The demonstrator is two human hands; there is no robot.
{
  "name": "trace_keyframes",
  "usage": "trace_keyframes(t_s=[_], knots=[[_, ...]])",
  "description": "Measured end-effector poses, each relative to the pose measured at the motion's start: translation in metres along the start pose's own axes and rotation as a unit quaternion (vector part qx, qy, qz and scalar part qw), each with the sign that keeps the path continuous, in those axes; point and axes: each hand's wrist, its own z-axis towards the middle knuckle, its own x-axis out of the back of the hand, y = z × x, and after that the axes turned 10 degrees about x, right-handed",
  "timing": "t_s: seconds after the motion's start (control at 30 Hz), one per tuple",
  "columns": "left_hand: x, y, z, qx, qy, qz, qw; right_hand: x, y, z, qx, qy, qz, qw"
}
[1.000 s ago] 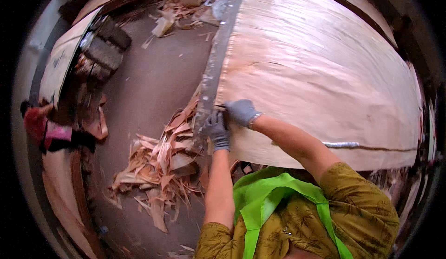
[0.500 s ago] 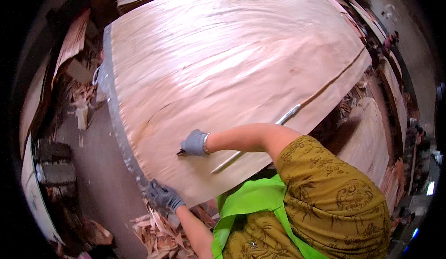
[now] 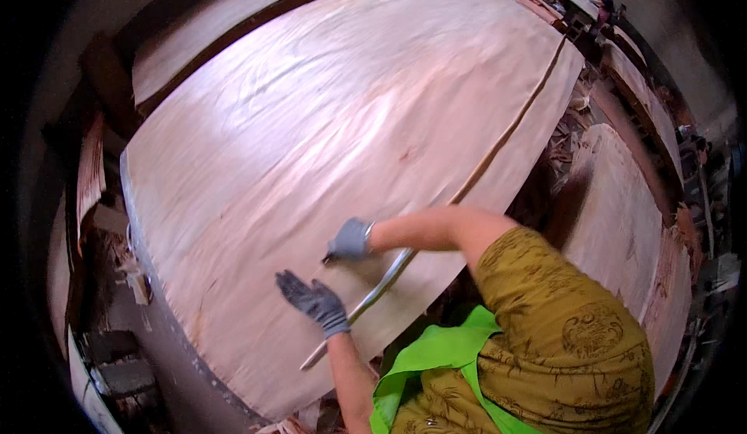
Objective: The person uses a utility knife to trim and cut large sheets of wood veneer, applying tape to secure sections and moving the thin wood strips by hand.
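Note:
A large, pale wood veneer sheet (image 3: 257,231) with wrinkles spreads before me. My right hand (image 3: 352,239), in a grey glove, is closed above its near part. A small dark tool (image 3: 330,258) pokes out from under those fingers; its kind is too small to tell. My left hand (image 3: 313,303), gloved in darker grey, is held flat over the veneer with fingers stretched out and nothing in it. A long thin rod (image 3: 498,144), with a silvery stretch near my hands, lies slantwise along the sheet. My right forearm crosses over it.
More veneer sheets (image 3: 226,21) lie beyond the far edge, and another stack (image 3: 615,224) stands at the right. Torn veneer scraps (image 3: 138,282) hang on the left. A person (image 3: 604,6) stands at the far upper right.
My left hand has let go of the veneer's left edge and moved right, over the sheet near the rod. My right hand stays closed on the dark tool. The view has turned.

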Motion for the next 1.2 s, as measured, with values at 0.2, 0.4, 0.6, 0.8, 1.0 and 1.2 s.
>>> trace_keyframes(t_s=[0.2, 0.4, 0.6, 0.8, 1.0, 1.2], knots=[[-0.072, 0.065, 0.0, 0.086, -0.039, 0.195, 0.976, -0.011, 0.069, -0.033, -0.016, -0.048, -0.042, 0.998], [-0.073, 0.042, -0.011, 0.077, -0.029, 0.28, 0.956, 0.046, 0.182, -0.167, -0.001, 0.025, -0.013, 1.0], [-0.086, 0.059, -0.003, 0.06, -0.027, 0.313, 0.948, 0.092, 0.345, -0.341, -0.084, -0.122, -0.05, 0.988], [-0.099, 0.168, 0.023, 0.071, 0.027, 0.353, 0.933, 0.092, 0.449, -0.451, -0.094, -0.065, -0.058, 0.992], [-0.319, 0.482, -0.063, -0.007, -0.114, -0.055, 0.992, 0.096, 0.463, -0.452, -0.049, -0.037, 0.024, 0.998], [-0.366, 0.59, -0.1, -0.034, -0.098, 0.259, 0.96, 0.113, 0.568, -0.537, -0.021, -0.075, -0.021, 0.997]])
